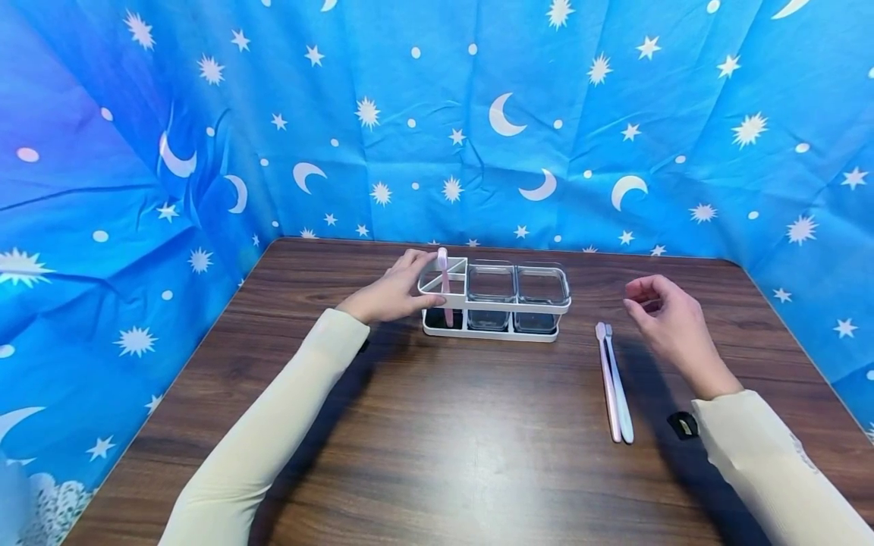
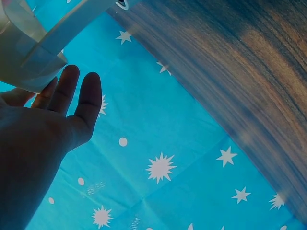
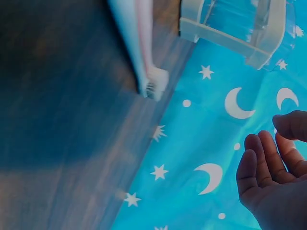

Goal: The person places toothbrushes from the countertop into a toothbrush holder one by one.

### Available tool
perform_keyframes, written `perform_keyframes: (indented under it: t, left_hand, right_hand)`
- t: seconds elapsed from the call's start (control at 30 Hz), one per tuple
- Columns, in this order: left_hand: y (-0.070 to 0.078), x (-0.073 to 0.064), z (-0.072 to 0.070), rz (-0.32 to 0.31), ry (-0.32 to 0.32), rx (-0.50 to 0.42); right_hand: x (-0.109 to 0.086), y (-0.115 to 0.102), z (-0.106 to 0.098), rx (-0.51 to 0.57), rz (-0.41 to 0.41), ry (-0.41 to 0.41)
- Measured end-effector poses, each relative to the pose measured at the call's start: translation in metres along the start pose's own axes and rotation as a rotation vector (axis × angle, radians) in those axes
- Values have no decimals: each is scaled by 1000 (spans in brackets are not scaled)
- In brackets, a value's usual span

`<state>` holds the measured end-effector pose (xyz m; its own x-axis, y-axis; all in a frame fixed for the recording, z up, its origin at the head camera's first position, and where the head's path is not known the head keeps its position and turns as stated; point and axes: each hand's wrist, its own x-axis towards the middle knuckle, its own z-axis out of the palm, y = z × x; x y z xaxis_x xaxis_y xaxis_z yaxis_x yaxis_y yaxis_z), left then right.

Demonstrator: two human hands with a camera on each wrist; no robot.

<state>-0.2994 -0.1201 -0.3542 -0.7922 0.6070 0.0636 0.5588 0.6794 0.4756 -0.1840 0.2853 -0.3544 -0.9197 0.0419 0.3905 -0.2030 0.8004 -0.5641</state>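
A white toothbrush holder stands at the back middle of the table, with two clear cups in its centre and right places. One pink toothbrush stands upright in its divided left section. My left hand grips the holder's left end, thumb in front and fingers behind. To the right lie a pinkish toothbrush and a pale bluish toothbrush, side by side with heads pointing away. Just beyond and right of them, my right hand hovers with loosely bent fingers, holding nothing.
Brown wood-grain table runs beneath both arms. A blue cloth with white moons and stars hangs behind the table and along its sides. Dark wrist devices show at both cuffs.
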Motion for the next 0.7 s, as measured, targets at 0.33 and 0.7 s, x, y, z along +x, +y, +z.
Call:
perform_keyframes:
  t: [0.33,0.7]
  left_hand:
    - [1,0,-2,1,-17,-5]
    - [4,-1,-3,-4,-15,-4]
  right_hand:
    - [-8,12,2,-24,55,-62]
    - [-12,20,6,-29,82,-103]
